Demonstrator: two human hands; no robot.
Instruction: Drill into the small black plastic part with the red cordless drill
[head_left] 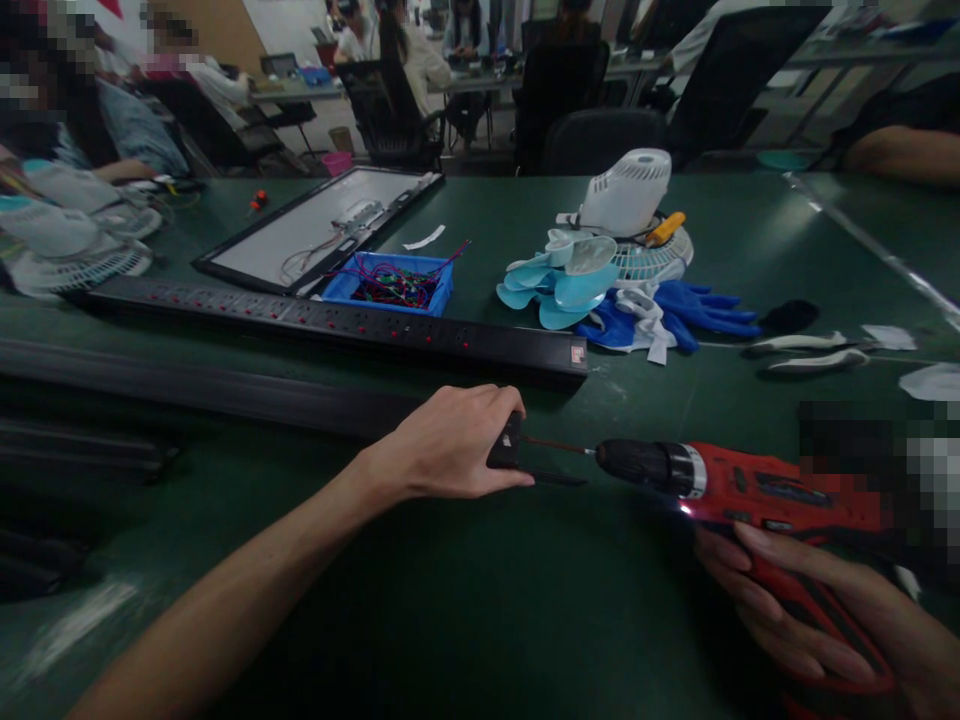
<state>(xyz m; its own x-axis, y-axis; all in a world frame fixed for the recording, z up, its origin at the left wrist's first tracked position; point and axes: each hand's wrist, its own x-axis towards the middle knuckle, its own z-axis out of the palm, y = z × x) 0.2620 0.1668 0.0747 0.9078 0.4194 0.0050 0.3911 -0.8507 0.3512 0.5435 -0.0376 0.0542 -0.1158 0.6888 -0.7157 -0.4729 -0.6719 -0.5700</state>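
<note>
My left hand is closed around the right end of a long black bar lying on the green table. Past my thumb, a thin dark strip sticks out to the right. My right hand grips the handle of a red and black cordless drill. The drill's lamp is lit, and its long bit points left at the bar's end; whether the tip touches a screw I cannot tell. Just behind the bar lies a long black power strip with red switches along it.
A blue tray of tangled wires, a framed panel, light-blue fan blades, a white fan base and blue gloves stand behind. Pliers lie at right. More dark bars are at left. People sit beyond.
</note>
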